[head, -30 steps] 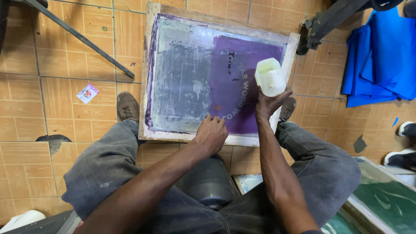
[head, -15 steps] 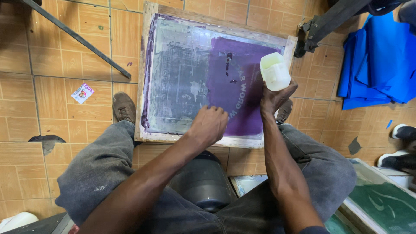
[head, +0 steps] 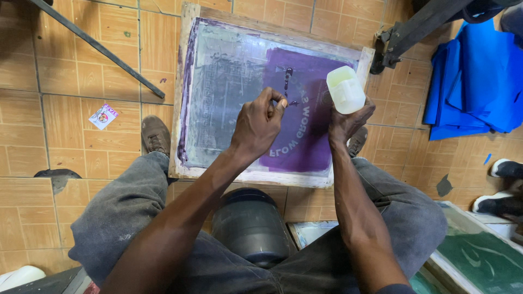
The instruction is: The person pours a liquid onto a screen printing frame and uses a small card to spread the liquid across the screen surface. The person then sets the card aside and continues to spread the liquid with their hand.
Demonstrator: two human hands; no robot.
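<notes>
A dark round bucket (head: pixel 251 226) stands on the tiled floor (head: pixel 71 147) between the person's knees, at 6 o'clock from the wooden-framed printing screen (head: pixel 256 98). A second, green screen (head: pixel 479 256) lies at 4 o'clock. The left hand (head: pixel 256 128) is closed, pinching a thin dark stick (head: pixel 287 81) over the purple area of the screen. The right hand (head: pixel 346 122) grips a white plastic cup (head: pixel 345 90) at the screen's 3 o'clock edge. Blue fabric (head: pixel 479 81) lies at 2 o'clock; a black bar (head: pixel 98 46) crosses at 10 o'clock.
</notes>
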